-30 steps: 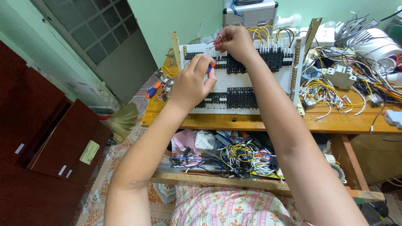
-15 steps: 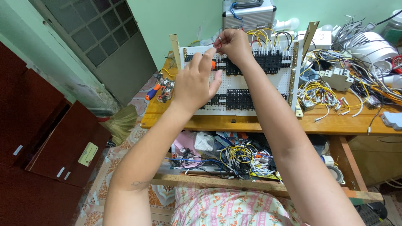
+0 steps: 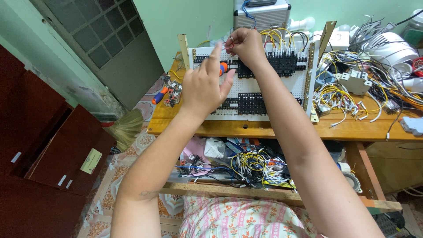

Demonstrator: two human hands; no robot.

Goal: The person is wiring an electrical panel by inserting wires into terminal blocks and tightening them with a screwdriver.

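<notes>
A wooden workbench [image 3: 282,128] stands against the green wall. A white perforated panel [image 3: 251,94] with black terminal blocks leans upright at the middle of its top. At the left edge lies an orange-handled tool [image 3: 159,94] beside small parts. The right end carries loose yellow and white wires [image 3: 339,99], a white fan housing [image 3: 390,48] and a grey case [image 3: 262,13] at the back edge.

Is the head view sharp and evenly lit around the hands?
Head view: even, soft light, no glare; the white perforated wiring panel is sharp; the left hand is slightly motion-blurred; the right hand is clear; wide-angle bending at the edges.
</notes>
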